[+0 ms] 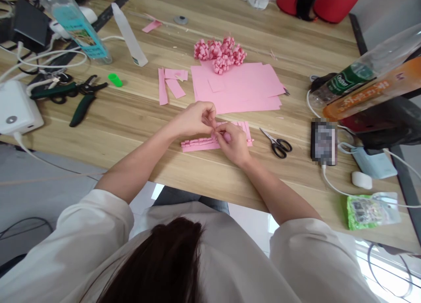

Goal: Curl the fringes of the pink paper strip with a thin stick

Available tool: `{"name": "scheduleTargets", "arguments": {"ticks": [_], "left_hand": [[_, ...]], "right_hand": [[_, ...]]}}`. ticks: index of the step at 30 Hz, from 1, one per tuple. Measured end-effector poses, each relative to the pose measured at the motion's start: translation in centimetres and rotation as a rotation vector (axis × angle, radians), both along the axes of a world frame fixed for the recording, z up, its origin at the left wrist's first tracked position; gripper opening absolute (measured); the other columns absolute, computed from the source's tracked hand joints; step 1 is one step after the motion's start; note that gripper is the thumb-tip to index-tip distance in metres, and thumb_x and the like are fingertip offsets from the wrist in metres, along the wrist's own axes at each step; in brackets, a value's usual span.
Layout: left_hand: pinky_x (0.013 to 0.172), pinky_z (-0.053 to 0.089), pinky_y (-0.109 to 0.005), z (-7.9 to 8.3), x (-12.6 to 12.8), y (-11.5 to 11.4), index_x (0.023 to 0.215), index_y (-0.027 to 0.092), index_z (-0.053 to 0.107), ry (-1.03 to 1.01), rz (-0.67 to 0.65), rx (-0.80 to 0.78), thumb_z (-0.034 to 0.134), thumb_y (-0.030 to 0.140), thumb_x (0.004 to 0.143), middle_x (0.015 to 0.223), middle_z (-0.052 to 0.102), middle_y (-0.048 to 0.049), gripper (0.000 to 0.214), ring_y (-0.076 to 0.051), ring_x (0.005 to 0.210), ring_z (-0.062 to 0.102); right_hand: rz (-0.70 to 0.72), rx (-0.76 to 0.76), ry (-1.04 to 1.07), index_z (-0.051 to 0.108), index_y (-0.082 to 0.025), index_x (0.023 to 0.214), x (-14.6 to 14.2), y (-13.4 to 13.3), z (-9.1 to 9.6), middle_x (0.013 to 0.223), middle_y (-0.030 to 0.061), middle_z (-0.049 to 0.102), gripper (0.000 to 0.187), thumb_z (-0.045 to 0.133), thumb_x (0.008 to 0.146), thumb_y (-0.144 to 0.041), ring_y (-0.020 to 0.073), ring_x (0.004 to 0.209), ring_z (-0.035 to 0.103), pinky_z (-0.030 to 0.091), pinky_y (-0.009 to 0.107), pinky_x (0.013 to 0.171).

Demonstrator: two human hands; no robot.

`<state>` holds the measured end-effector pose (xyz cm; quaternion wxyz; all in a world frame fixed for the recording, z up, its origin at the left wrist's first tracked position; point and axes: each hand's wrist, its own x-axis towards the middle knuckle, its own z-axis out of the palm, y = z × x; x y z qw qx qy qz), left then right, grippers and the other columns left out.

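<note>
A pink paper strip (200,146) with a row of cut, curled tabs lies on the table in front of me. Over it, my left hand (204,118) is closed in a pinch, its fingertips meeting those of my right hand (234,143). The right fingers are also pinched, at the strip's cut edge; the exact spot between the fingertips is too small to make out. Behind my hands lie flat pink paper sheets (243,86), with a cluster of curled pink paper flowers (221,53) at their far edge. Black-handled scissors (279,146) rest open to the right.
Pink paper scraps (174,86), a green cap (115,80), a white glue bottle (130,37) and dark green pliers (83,103) lie to the left. At right are a pixelated device (324,141), cables, a green packet (363,213) and large drink bottles (348,83).
</note>
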<state>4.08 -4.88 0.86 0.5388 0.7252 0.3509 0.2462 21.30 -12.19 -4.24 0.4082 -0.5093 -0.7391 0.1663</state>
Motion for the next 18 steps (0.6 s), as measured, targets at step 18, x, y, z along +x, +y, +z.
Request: {"name": "scheduleTargets", "arguments": {"ticks": [18], "left_hand": [[0.055,0.041,-0.021,0.47,-0.07,-0.18,0.064,0.015,0.053,0.142,0.062,0.181,0.077,0.007,0.056,0.064,0.061,0.0013,0.026,-0.01,0.06,0.058]], "right_hand": [[-0.009,-0.005,-0.044,0.069,-0.021,0.086,0.13,0.08,-0.1,0.086,0.0053,0.074,0.012,0.058,0.09,-0.022,0.0232,0.081,0.068,0.049,0.039,0.078]]}}
